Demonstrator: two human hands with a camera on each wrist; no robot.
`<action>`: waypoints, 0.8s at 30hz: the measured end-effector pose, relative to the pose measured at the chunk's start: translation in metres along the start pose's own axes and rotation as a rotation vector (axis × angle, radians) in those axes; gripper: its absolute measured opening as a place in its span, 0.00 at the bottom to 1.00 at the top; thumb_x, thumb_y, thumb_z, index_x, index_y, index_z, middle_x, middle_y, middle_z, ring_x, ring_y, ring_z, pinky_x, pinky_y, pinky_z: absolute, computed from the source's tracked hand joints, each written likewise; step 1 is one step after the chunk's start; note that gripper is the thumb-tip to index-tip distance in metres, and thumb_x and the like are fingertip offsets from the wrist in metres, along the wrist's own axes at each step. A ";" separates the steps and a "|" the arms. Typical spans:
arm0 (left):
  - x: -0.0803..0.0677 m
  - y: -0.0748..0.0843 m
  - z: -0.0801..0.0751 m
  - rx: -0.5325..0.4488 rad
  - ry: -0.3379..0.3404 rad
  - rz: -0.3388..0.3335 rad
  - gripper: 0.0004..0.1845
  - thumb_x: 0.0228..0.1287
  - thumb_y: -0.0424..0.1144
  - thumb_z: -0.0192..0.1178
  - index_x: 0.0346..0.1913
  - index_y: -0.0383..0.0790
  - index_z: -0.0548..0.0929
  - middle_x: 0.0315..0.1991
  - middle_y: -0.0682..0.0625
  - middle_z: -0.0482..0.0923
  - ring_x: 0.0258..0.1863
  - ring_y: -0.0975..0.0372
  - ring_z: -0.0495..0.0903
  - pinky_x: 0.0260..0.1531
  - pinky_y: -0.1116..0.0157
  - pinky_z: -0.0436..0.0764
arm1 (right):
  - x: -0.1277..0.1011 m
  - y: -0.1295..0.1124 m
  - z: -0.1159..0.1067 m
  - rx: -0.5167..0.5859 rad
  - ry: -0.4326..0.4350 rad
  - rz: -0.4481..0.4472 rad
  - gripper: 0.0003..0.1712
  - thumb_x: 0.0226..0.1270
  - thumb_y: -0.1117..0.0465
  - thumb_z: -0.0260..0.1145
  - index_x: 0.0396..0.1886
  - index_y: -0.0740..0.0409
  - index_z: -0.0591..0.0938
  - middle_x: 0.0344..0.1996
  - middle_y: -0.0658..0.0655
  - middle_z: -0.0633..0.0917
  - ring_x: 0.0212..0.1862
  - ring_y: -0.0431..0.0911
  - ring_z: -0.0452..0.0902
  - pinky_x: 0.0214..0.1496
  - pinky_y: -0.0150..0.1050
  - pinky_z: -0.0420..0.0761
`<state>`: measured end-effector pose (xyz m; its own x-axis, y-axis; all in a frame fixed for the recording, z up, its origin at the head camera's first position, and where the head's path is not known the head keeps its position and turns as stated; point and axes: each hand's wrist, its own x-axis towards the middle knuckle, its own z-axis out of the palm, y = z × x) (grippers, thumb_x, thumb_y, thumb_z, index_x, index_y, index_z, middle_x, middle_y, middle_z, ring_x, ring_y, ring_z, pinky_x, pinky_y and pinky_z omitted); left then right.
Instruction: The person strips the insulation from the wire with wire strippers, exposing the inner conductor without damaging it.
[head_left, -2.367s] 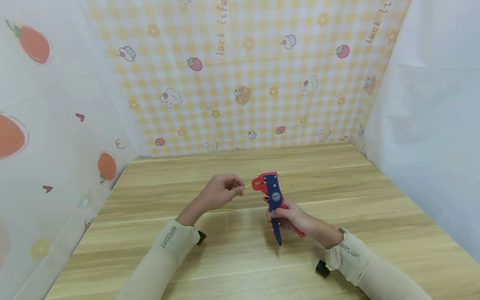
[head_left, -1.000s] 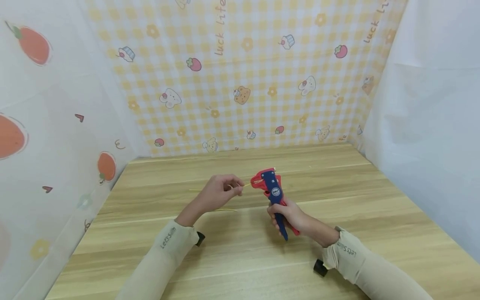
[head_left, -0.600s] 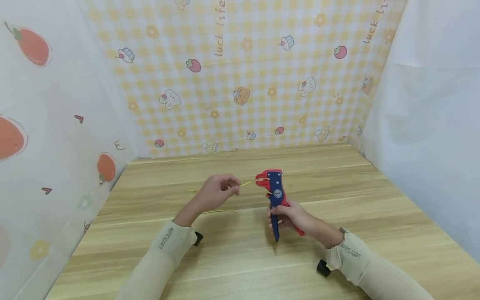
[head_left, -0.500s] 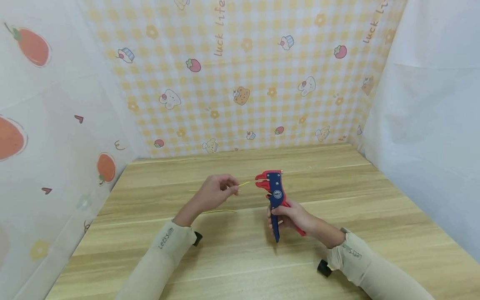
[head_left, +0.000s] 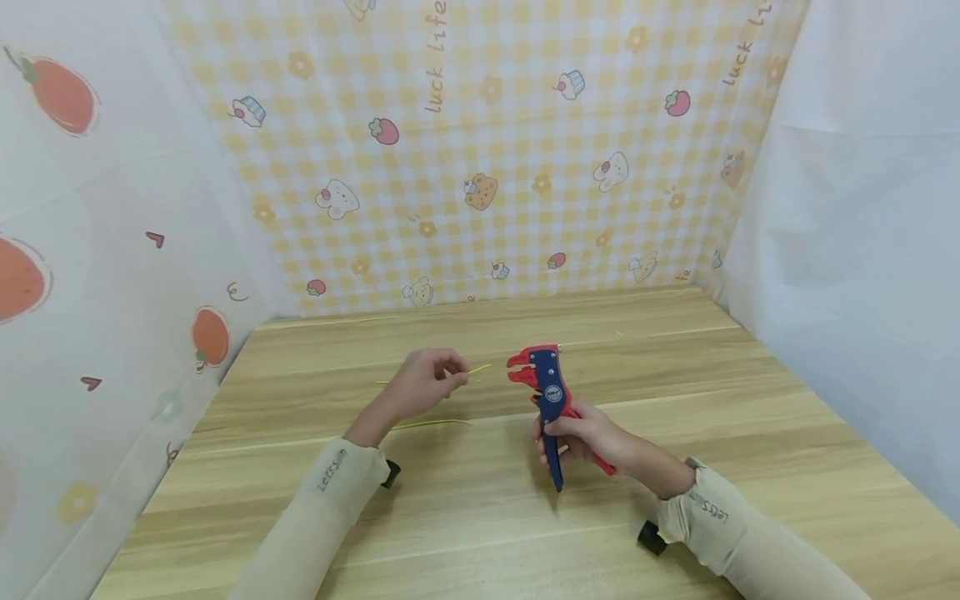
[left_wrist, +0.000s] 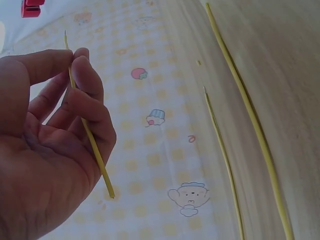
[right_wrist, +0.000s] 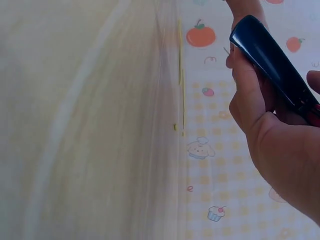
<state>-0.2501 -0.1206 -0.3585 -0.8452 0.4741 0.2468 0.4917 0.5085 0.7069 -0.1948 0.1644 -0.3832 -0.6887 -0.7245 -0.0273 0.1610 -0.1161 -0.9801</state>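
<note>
My left hand [head_left: 423, 385] pinches a yellow wire [left_wrist: 95, 145] between thumb and fingertips, its lower part running across the palm. The wire's thin, paler tip points up and right, away from the fingers. In my right hand [head_left: 588, 435] is a wire stripper [head_left: 552, 379] with red jaws and dark blue body, gripped by its handles and held upright. Its jaws are parted and face the wire tip across a small gap. The right wrist view shows mostly its dark handle [right_wrist: 272, 62].
Two more yellow wires lie on the wooden table [head_left: 487, 517]: a thicker one [left_wrist: 250, 112] nearer me and a thinner one [left_wrist: 221, 140] behind. A tiny yellow piece [left_wrist: 198, 63] lies near the thinner wire's end. Patterned cloth [head_left: 480, 150] walls the back.
The wire end was inside the stripper's jaws and has come out. My left hand has moved slightly left with the wire; the stripper tilted, then came back upright.
</note>
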 end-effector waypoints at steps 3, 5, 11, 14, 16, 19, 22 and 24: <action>0.000 -0.004 0.000 -0.009 -0.003 -0.030 0.03 0.62 0.35 0.59 0.37 0.41 0.81 0.32 0.49 0.80 0.23 0.51 0.79 0.20 0.66 0.77 | 0.000 0.000 0.000 -0.009 -0.005 0.005 0.11 0.66 0.65 0.51 0.45 0.67 0.69 0.34 0.58 0.79 0.35 0.49 0.79 0.43 0.56 0.78; 0.001 -0.008 0.000 -0.011 -0.002 -0.049 0.03 0.63 0.36 0.59 0.37 0.42 0.81 0.32 0.51 0.80 0.24 0.49 0.79 0.20 0.66 0.77 | -0.001 0.000 0.000 -0.013 -0.006 0.009 0.11 0.66 0.65 0.51 0.44 0.68 0.70 0.33 0.58 0.79 0.36 0.50 0.79 0.43 0.56 0.78; 0.003 -0.016 0.000 -0.016 -0.006 -0.106 0.02 0.62 0.36 0.60 0.36 0.43 0.81 0.31 0.52 0.80 0.27 0.50 0.80 0.22 0.66 0.77 | -0.001 -0.002 0.002 -0.019 -0.009 0.013 0.13 0.66 0.66 0.50 0.47 0.68 0.67 0.35 0.58 0.79 0.36 0.49 0.79 0.44 0.57 0.77; 0.004 -0.020 0.000 -0.014 -0.012 -0.133 0.02 0.61 0.35 0.61 0.35 0.42 0.81 0.31 0.51 0.80 0.27 0.54 0.80 0.25 0.66 0.78 | -0.001 -0.004 0.004 -0.024 -0.019 0.009 0.15 0.66 0.66 0.50 0.50 0.68 0.64 0.36 0.59 0.78 0.36 0.49 0.79 0.44 0.56 0.77; 0.005 -0.023 0.000 -0.010 -0.013 -0.144 0.02 0.60 0.35 0.61 0.35 0.42 0.81 0.31 0.51 0.80 0.27 0.57 0.80 0.26 0.66 0.78 | -0.001 -0.005 0.006 -0.026 -0.026 0.005 0.15 0.66 0.66 0.50 0.51 0.68 0.64 0.36 0.59 0.78 0.36 0.49 0.79 0.44 0.56 0.77; 0.005 -0.028 0.000 0.006 -0.016 -0.154 0.02 0.60 0.35 0.61 0.35 0.41 0.81 0.31 0.52 0.80 0.27 0.58 0.80 0.27 0.66 0.78 | -0.001 -0.005 0.008 -0.032 -0.037 0.003 0.14 0.66 0.66 0.50 0.48 0.69 0.66 0.35 0.59 0.78 0.35 0.49 0.80 0.43 0.56 0.77; 0.005 -0.032 0.000 0.019 -0.025 -0.160 0.02 0.60 0.35 0.61 0.35 0.41 0.81 0.31 0.52 0.80 0.28 0.57 0.80 0.28 0.66 0.78 | 0.000 -0.004 0.010 -0.041 -0.046 0.003 0.13 0.65 0.66 0.51 0.47 0.69 0.67 0.35 0.58 0.79 0.35 0.49 0.80 0.43 0.56 0.78; 0.005 -0.034 0.000 0.026 -0.032 -0.169 0.02 0.60 0.36 0.61 0.35 0.42 0.81 0.31 0.53 0.80 0.28 0.58 0.80 0.29 0.66 0.78 | 0.000 -0.003 0.011 -0.043 -0.048 0.002 0.14 0.65 0.66 0.51 0.47 0.69 0.67 0.35 0.58 0.79 0.35 0.49 0.80 0.43 0.56 0.78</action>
<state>-0.2704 -0.1352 -0.3812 -0.9095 0.4025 0.1039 0.3484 0.6016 0.7188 -0.1871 0.1574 -0.3777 -0.6535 -0.7567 -0.0206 0.1310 -0.0863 -0.9876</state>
